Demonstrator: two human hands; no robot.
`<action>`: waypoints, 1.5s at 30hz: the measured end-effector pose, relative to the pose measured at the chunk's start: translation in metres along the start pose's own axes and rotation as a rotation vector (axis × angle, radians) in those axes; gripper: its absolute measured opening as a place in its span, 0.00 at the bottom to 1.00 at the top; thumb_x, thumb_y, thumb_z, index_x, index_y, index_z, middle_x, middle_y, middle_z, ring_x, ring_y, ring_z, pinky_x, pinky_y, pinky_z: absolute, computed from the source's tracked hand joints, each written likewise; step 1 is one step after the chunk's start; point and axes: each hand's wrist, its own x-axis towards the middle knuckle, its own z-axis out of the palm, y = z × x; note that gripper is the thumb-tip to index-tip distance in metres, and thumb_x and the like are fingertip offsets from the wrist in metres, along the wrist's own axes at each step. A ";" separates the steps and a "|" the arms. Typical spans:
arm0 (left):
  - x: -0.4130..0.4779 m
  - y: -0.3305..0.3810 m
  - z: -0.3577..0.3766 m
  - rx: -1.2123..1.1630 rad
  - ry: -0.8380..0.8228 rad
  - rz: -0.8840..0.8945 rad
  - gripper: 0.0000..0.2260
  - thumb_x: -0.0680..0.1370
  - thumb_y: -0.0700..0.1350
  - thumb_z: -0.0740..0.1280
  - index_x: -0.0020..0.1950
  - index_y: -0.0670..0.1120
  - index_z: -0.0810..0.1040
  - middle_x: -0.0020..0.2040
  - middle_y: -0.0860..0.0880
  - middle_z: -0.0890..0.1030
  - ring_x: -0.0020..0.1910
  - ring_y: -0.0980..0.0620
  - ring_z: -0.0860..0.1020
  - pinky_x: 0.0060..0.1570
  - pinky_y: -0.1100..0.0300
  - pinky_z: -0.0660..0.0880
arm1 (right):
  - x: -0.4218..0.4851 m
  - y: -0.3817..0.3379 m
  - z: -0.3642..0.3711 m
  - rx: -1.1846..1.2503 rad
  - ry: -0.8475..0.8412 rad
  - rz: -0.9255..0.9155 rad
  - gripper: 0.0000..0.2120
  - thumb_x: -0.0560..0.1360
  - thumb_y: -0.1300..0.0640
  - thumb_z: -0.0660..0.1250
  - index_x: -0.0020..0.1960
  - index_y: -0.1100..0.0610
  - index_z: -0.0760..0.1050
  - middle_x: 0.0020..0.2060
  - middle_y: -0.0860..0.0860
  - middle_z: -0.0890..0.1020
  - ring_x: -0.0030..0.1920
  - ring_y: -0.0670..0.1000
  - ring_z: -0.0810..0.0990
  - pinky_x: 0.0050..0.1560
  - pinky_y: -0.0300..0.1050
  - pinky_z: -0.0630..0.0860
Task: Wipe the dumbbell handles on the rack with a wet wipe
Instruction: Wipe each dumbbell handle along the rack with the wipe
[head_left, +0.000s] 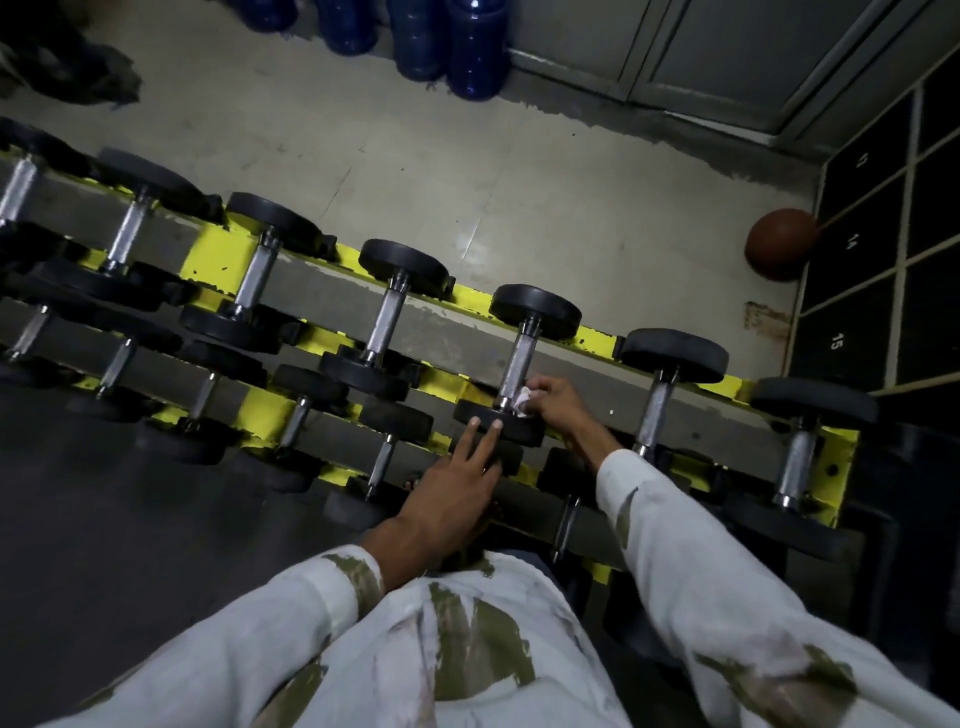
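The right hand (553, 404) curled its fingers around a crumpled white wet wipe (522, 401), pressing it to the lower end of the chrome handle (515, 358) of a dumbbell (535, 312) right of frame centre. The left hand (454, 486) lay flat with its fingers straight, fingertips touching that weight's near black head (524, 435). It sat on the yellow rack (218, 254) crossing the frame diagonally.

Dim, flat indoor light. Pale floor (415, 156) brightest, with a small glare patch. Left side and lower right fall near black. Wide-angle bending at edges, overall soft.
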 end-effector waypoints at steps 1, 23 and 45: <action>0.000 -0.001 -0.002 -0.010 -0.010 0.002 0.29 0.82 0.48 0.65 0.81 0.42 0.59 0.83 0.41 0.35 0.82 0.37 0.38 0.61 0.46 0.76 | -0.004 0.005 0.000 0.027 0.062 -0.017 0.10 0.73 0.71 0.69 0.52 0.64 0.80 0.45 0.56 0.83 0.46 0.53 0.80 0.44 0.45 0.78; 0.005 -0.029 -0.007 -0.004 0.017 0.109 0.39 0.81 0.48 0.66 0.84 0.41 0.47 0.84 0.43 0.49 0.83 0.42 0.50 0.75 0.47 0.62 | 0.014 -0.089 0.055 -1.998 -0.393 -0.595 0.08 0.78 0.58 0.67 0.57 0.54 0.79 0.57 0.54 0.82 0.58 0.56 0.80 0.65 0.54 0.67; 0.010 -0.048 -0.020 0.086 -0.015 0.198 0.39 0.82 0.48 0.65 0.84 0.38 0.45 0.84 0.40 0.42 0.83 0.41 0.44 0.80 0.45 0.54 | 0.004 -0.013 0.010 -0.963 0.334 -0.663 0.18 0.79 0.59 0.67 0.68 0.54 0.72 0.58 0.54 0.73 0.46 0.53 0.80 0.41 0.46 0.78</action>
